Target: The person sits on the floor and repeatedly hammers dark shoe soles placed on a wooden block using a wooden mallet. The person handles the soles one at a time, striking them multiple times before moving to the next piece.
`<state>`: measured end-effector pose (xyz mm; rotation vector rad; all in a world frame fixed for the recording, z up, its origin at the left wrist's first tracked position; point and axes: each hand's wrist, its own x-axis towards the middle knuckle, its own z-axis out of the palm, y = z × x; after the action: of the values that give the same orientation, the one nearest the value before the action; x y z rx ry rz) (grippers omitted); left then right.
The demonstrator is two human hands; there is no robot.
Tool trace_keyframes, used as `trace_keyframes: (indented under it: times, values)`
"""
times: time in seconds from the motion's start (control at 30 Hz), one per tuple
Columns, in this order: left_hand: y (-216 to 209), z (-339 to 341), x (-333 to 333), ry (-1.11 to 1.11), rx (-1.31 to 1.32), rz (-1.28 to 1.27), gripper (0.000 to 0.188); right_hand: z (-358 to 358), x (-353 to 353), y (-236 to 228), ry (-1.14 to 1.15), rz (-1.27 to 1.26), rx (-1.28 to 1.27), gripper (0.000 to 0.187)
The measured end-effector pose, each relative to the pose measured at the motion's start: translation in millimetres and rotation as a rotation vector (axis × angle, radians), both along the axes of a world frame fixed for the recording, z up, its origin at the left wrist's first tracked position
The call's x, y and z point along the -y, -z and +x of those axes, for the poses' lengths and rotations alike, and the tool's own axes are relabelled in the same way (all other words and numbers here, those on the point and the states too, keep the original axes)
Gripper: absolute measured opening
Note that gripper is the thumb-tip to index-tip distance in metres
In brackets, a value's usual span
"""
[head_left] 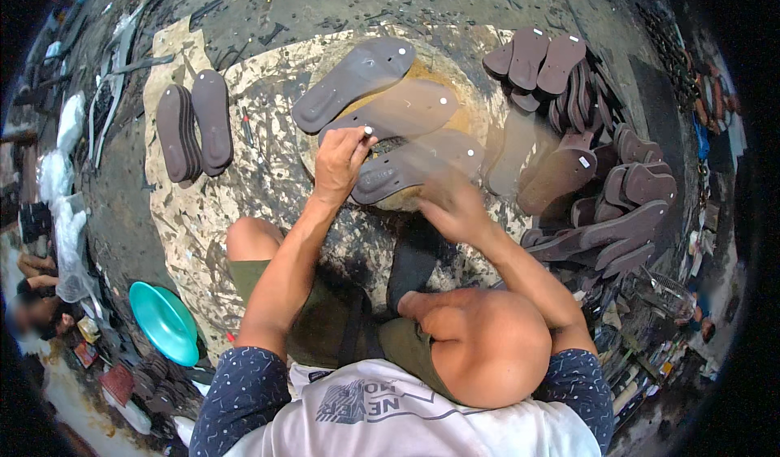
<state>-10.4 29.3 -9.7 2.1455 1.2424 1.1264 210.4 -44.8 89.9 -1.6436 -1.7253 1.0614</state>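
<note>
Three dark sandal soles lie on a round, stained work surface (pixel 467 77): a far grey sole (pixel 351 85), a middle sole (pixel 410 105) and a near sole (pixel 390 173). The latter two are partly smeared by motion. Each carries a white dot at its right end. My left hand (pixel 337 164) is closed above the left end of the middle sole; a small white-tipped thing shows at its fingertips, its kind unclear. Beside the near sole's right part, my right hand (pixel 457 205) is blurred, so its fingers and anything in them cannot be made out.
At the right lies a large heap of brown soles (pixel 621 189), some with white labels. Stacked soles (pixel 179 136) and a thin red-and-black tool (pixel 247 125) lie left on the stained sheet (pixel 260 75). A turquoise basin (pixel 162 323) stands at the lower left.
</note>
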Motion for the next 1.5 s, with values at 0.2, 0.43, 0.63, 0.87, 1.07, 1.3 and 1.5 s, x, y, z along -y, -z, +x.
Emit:
trace_keyframes:
  times: [0.2, 0.43, 0.63, 0.87, 1.07, 1.3, 1.5]
  values:
    - [5, -4, -14, -0.081, 0.252, -0.204, 0.021, 21, -12, 33, 0.005, -0.640, -0.457, 0.046]
    - [3, -52, -96, -0.419, 0.722, -0.503, 0.032, 1, 6, 31, 0.141, -0.739, -0.639, 0.043]
    - [12, -53, -107, -0.420, 0.427, -0.565, 0.031, 2, -7, 20, 0.203, -0.658, -0.597, 0.044]
    - [7, -50, -107, -0.399, 0.434, -0.558, 0.030, 6, -57, -29, 0.154, -0.463, -0.507, 0.038]
    - [-5, -54, -99, -0.401, 0.048, -0.291, 0.019, -24, -120, -152, 0.189, -0.029, -0.561, 0.053]
    - [26, -51, -97, -0.279, -0.210, -0.086, 0.020, -43, -107, 40, -0.107, -0.311, -0.017, 0.046]
    - [17, -43, -95, -0.463, 0.499, -0.319, 0.029, -19, -107, 34, 0.041, -0.734, -0.502, 0.046]
